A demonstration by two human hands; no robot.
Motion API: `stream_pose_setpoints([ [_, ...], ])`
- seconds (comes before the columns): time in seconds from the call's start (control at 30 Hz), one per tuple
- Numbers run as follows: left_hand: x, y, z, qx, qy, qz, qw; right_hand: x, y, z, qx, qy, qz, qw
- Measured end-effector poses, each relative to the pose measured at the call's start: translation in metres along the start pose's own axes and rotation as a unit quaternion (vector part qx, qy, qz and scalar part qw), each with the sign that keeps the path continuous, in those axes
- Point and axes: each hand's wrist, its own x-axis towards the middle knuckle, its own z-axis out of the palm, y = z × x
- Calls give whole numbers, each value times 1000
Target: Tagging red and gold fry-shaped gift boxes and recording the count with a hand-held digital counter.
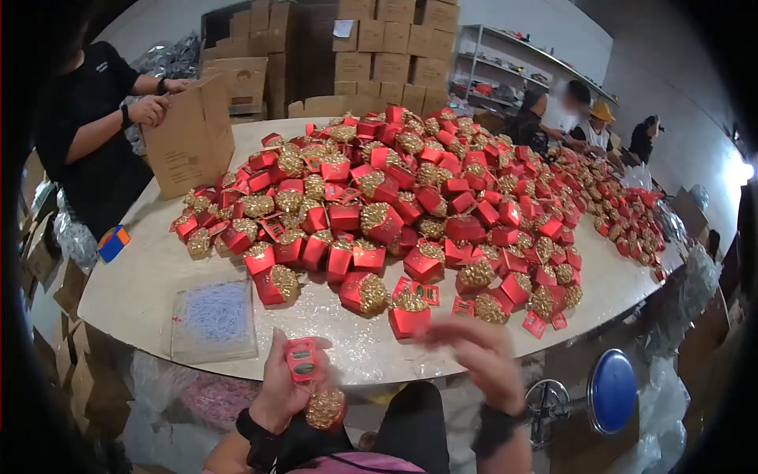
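Note:
My left hand (pixel 283 382) is closed on a red card tag (pixel 302 359) at the table's near edge. From that tag a gold-glitter ornament (pixel 325 408) with a red base hangs over my lap. Smeared by motion, my right hand (pixel 480 352) is over the front edge, close to a red box-shaped ornament with a gold top (pixel 410 314); whether its fingers hold anything does not show. Ahead lies a large heap of the same red and gold ornaments (pixel 379 189), some with red tags attached.
A shallow clear tray (pixel 178 320) of thin pale strands lies left on the white table (pixel 126 276). At far left a person in black holds a cardboard box (pixel 185 146). Several people work at far right. A blue round stool (pixel 613 391) stands at lower right.

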Motion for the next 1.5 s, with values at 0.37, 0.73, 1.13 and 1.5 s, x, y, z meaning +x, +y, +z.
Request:
stream_pose_setpoints([
  [0.37, -6, 5, 11, 19, 21, 19, 999, 38, 132, 27, -496, 97, -99, 857],
  [0.73, -5, 2, 12, 32, -8, -3, 999, 83, 160, -29, -534, 39, -66, 842],
  [1.13, 7, 18, 29, 112, -31, 60, 991, 108, 111, -53, -321, 79, 44, 943],
  [1.5, 16, 38, 54, 108, -94, 146, 979, 66, -64, -4, -427, 5, -264, 865],
])
